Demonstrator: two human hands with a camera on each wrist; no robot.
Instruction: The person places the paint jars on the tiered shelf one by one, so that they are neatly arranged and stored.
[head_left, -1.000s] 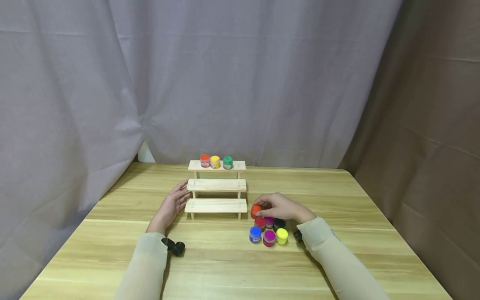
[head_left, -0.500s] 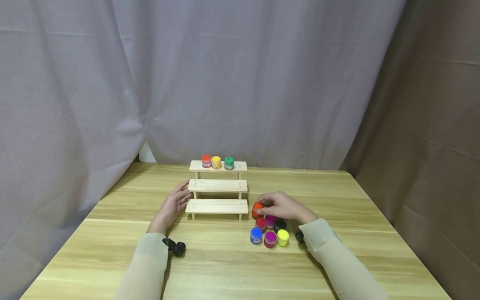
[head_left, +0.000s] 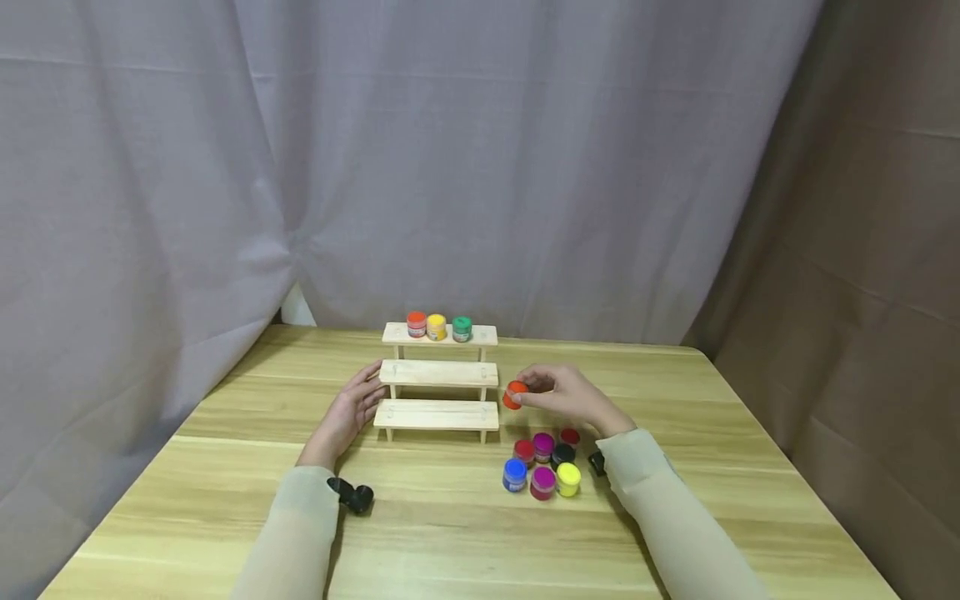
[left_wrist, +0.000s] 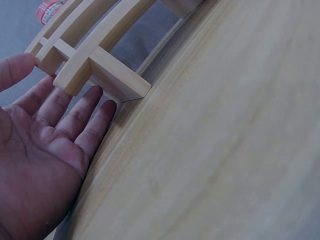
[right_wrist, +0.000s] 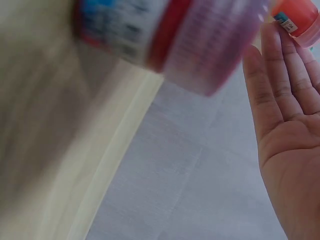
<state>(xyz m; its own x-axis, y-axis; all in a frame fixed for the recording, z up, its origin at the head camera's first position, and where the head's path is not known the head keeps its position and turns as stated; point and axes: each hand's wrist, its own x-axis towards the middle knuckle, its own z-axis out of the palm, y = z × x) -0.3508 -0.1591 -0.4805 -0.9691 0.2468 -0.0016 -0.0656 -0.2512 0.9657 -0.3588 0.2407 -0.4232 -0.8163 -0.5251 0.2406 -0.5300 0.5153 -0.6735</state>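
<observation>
- The right hand (head_left: 566,393), right of centre in the frame, is pinching an orange jar (head_left: 515,395) between thumb and fingers; half a second ago that jar was resting low beside the group, and now it is hanging above the table (head_left: 675,500), near the stand's right end.
- The hand's rising is uncovering a dark red jar (head_left: 570,437) at the back right of the group.
- Around it, toward the lower centre-right, a red jar (head_left: 523,451), a black jar (head_left: 562,455), a blue jar (head_left: 514,473), a yellow jar (head_left: 567,478) and two purple jars (head_left: 542,483) are standing close together.
- The left hand (head_left: 352,408), left of centre, is staying at the wooden stand's (head_left: 438,414) left end, fingers extended and relaxed; in the left wrist view its thumb is touching a shelf end.
- On the top shelf, three jars are standing: red-orange (head_left: 416,323), yellow-orange and green (head_left: 462,328).
- The held jar is clearing its neighbours, so this pick is looking complete; the work is seemingly sitting partway, with seven jars remaining on the table.
</observation>
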